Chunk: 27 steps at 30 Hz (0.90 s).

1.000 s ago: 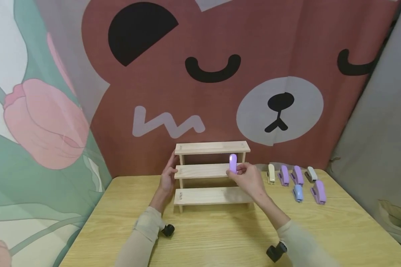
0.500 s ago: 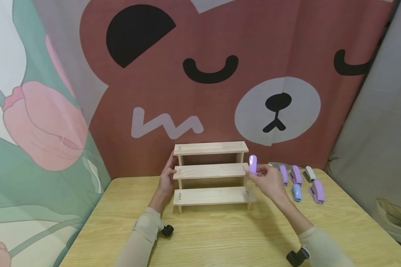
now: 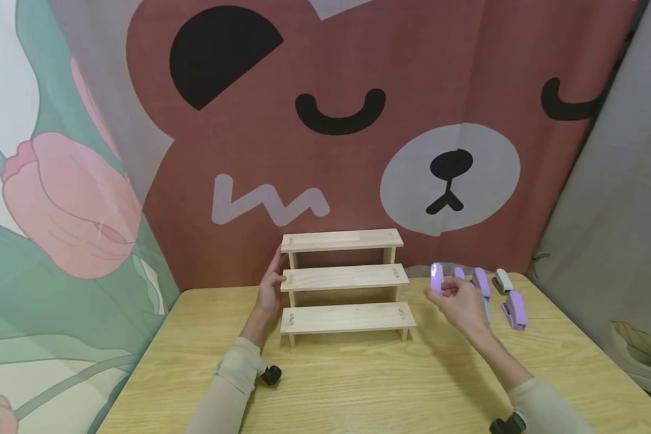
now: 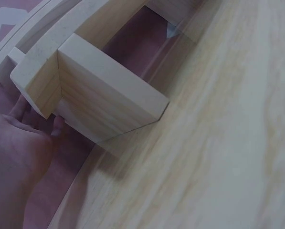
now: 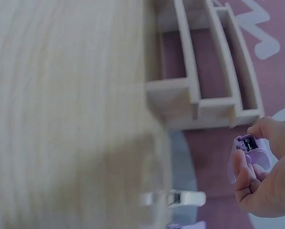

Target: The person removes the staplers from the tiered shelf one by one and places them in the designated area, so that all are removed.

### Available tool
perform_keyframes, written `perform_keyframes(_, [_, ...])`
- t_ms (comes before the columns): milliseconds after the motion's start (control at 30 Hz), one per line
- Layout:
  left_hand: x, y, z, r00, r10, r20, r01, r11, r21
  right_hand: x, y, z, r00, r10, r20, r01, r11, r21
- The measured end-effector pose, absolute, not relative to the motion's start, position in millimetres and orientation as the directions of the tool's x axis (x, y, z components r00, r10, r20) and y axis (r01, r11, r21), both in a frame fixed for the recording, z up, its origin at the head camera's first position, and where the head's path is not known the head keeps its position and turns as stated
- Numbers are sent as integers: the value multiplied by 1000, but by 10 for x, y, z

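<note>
My right hand [image 3: 461, 304] pinches a small purple stapler [image 3: 436, 278] upright, in the air right of the three-tier wooden shelf [image 3: 347, 277]. In the right wrist view, the underside of that stapler [image 5: 249, 150] shows between thumb and fingers. My left hand [image 3: 271, 292] rests against the shelf's left end, its thumb at the middle step and its fingers partly hidden behind the frame. The left wrist view shows the left hand [image 4: 20, 148] beside the shelf's leg [image 4: 111, 90]. No object stands on the shelf's steps.
Behind my right hand stand purple staplers [image 3: 481, 282], a grey one [image 3: 502, 281] and a partly hidden blue one [image 3: 487, 310]. A larger purple stapler [image 3: 515, 310] is farther right. A cream stapler [image 5: 187, 198] shows in the right wrist view. A bear-print curtain [image 3: 347, 181] hangs behind the table [image 3: 347, 392].
My right hand has carried the purple stapler rightward and slightly down, from in front of the middle step to beyond the shelf's right end. The left hand stays at the shelf's left side.
</note>
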State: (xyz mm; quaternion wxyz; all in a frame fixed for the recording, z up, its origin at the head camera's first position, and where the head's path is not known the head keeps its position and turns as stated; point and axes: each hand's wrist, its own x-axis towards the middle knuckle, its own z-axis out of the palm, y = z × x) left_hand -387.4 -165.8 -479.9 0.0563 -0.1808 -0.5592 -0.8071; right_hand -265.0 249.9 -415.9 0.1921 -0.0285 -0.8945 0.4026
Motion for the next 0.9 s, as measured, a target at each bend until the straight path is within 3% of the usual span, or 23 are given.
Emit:
perform_keyframes(500, [-3823,-1613,-4767,-942,116,315,249,-391,886,-2752,2869,-4667,-942,274,196,35,657,-753])
perform_keyframes(900, [-3822,-1600,-4735,-935,124,331,256,-409,876,-2753,2980,-4740,-961,221,164,48,721,-691])
